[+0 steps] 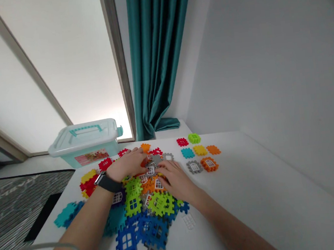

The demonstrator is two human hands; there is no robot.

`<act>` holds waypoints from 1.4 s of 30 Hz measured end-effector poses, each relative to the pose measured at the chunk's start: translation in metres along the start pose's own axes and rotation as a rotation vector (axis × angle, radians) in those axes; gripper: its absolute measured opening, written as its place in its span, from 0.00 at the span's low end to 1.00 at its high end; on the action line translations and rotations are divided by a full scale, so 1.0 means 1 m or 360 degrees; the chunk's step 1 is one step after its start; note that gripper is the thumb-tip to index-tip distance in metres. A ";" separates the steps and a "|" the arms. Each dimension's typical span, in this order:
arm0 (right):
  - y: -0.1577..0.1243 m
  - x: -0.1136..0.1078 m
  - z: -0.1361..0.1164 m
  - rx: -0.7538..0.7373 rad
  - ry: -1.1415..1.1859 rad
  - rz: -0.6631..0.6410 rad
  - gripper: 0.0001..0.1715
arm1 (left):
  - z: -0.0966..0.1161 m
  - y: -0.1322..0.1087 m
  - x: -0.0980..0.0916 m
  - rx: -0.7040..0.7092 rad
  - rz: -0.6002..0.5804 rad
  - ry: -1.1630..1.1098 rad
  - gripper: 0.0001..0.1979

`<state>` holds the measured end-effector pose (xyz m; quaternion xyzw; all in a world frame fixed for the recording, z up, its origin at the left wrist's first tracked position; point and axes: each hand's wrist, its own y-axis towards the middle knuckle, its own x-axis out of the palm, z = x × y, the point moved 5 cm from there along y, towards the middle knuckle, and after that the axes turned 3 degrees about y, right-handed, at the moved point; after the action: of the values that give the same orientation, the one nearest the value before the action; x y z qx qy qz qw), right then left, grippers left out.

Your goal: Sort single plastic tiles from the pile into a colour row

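Observation:
A heap of notched plastic building tiles lies between my hands, some with white window inserts. My left hand, a dark-banded watch on its wrist, reaches over the far part of the heap, fingers slightly bent and apart. From the right, my right hand touches the heap, its thumb and fingers apart. Between the fingertips lies a grey window tile; neither hand visibly grips it. Closer to me are lime green tiles, blue tiles and a blue window tile.
A lidded storage box stands at the back left. Separate tiles, including a yellow tile and an orange window tile, lie right of the heap. A loose white window insert is near my right forearm. A pale cable crosses the lower left.

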<state>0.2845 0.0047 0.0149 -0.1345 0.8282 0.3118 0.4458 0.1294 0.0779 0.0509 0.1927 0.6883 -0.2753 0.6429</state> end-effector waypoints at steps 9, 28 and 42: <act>-0.004 0.008 0.000 0.0010 0.0036 0.0080 0.17 | 0.000 0.003 0.006 0.0123 0.0124 -0.0009 0.05; -0.006 -0.003 0.017 0.0328 0.0631 0.0418 0.19 | 0.009 -0.001 -0.021 0.0204 0.0338 0.0010 0.04; -0.007 -0.026 0.046 0.0770 0.1054 0.0712 0.16 | 0.044 -0.005 -0.040 0.0300 0.0763 -0.0265 0.16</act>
<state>0.3330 0.0268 0.0151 0.0629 0.9835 0.1385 0.0977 0.1650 0.0501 0.0901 0.3859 0.5390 -0.1930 0.7234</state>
